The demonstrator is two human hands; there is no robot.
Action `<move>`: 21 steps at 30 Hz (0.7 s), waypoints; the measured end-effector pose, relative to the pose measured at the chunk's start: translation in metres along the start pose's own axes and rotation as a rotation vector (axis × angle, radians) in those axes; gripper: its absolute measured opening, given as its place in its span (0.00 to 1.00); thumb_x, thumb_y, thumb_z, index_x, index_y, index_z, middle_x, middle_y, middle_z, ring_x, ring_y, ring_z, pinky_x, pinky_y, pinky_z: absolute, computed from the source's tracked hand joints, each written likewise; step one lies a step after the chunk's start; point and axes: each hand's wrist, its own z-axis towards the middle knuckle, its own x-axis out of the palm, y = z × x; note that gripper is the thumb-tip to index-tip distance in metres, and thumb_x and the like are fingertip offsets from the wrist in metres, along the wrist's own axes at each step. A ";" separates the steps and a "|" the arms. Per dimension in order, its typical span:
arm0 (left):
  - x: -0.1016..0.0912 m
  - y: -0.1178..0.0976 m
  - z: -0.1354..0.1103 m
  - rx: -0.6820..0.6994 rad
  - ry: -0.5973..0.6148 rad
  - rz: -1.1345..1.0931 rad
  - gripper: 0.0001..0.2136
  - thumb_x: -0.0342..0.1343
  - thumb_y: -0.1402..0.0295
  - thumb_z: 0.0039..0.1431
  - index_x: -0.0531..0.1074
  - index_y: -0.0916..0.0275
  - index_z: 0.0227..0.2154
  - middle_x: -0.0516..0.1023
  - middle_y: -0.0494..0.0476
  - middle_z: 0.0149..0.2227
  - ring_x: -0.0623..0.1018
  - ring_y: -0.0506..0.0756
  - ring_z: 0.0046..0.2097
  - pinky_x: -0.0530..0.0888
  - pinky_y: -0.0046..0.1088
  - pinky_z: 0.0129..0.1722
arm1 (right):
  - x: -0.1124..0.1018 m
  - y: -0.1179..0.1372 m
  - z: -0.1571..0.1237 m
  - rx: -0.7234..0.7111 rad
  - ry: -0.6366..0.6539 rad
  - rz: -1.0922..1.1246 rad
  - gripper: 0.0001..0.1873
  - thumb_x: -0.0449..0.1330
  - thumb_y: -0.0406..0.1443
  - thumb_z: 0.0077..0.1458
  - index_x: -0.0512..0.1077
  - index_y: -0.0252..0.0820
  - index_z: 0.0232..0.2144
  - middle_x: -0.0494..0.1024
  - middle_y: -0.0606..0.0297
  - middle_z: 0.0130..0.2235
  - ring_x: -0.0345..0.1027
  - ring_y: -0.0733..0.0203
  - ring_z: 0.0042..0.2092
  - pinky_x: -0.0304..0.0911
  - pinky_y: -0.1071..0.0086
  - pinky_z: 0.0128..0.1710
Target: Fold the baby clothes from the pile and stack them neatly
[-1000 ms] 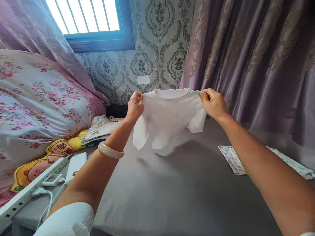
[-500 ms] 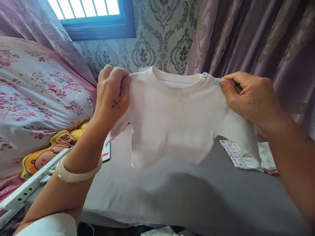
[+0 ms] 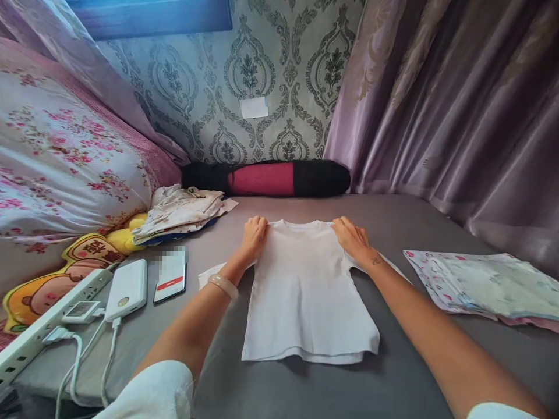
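A small white long-sleeved shirt (image 3: 305,291) lies spread on the grey bed sheet, neckline away from me and hem towards me. My left hand (image 3: 254,235) is closed on its left shoulder, and my right hand (image 3: 351,237) grips the right shoulder. Both sleeves stick out sideways, partly hidden under my forearms. The hem is slightly wavy, and the lower right corner looks a little lifted. The neck buttons cannot be made out from here.
Left of the shirt are a phone (image 3: 171,276), a white power bank (image 3: 127,288) with cables, and a power strip (image 3: 52,323). Folded clothes (image 3: 181,212) are piled behind them. More folded cloths (image 3: 489,285) lie at right. A black and red roll (image 3: 262,179) rests against the wall.
The shirt was held up in the air, close to me. Both hands have moved down and away, laying it on the sheet while keeping hold of the shoulders. The view has tilted downward.
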 end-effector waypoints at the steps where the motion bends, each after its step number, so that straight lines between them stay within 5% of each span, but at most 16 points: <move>1: 0.008 0.000 0.000 0.006 0.002 0.012 0.12 0.41 0.66 0.69 0.69 0.63 0.43 0.72 0.65 0.45 0.69 0.61 0.47 0.64 0.36 0.44 | 0.011 0.000 0.002 -0.004 -0.013 -0.017 0.19 0.39 0.38 0.69 0.69 0.44 0.46 0.73 0.57 0.44 0.68 0.58 0.39 0.51 0.67 0.32; 8: 0.036 0.009 0.023 0.062 0.023 0.147 0.15 0.36 0.67 0.70 0.68 0.64 0.44 0.72 0.67 0.45 0.68 0.63 0.46 0.62 0.39 0.44 | 0.057 -0.007 0.030 -0.059 -0.066 -0.104 0.17 0.41 0.39 0.70 0.68 0.41 0.44 0.73 0.57 0.44 0.69 0.56 0.44 0.54 0.67 0.36; 18: 0.051 0.023 0.076 0.102 0.018 0.221 0.16 0.36 0.68 0.69 0.69 0.66 0.44 0.73 0.70 0.46 0.70 0.63 0.49 0.64 0.39 0.46 | 0.064 -0.011 0.085 -0.095 0.020 -0.063 0.20 0.37 0.37 0.70 0.68 0.39 0.47 0.72 0.51 0.48 0.68 0.55 0.47 0.57 0.66 0.41; 21: 0.051 0.026 0.087 0.012 0.147 0.083 0.14 0.41 0.67 0.68 0.69 0.66 0.44 0.75 0.69 0.46 0.72 0.63 0.49 0.65 0.38 0.47 | 0.067 -0.012 0.090 -0.032 0.092 0.006 0.19 0.40 0.39 0.69 0.68 0.40 0.49 0.73 0.51 0.50 0.68 0.54 0.49 0.58 0.65 0.44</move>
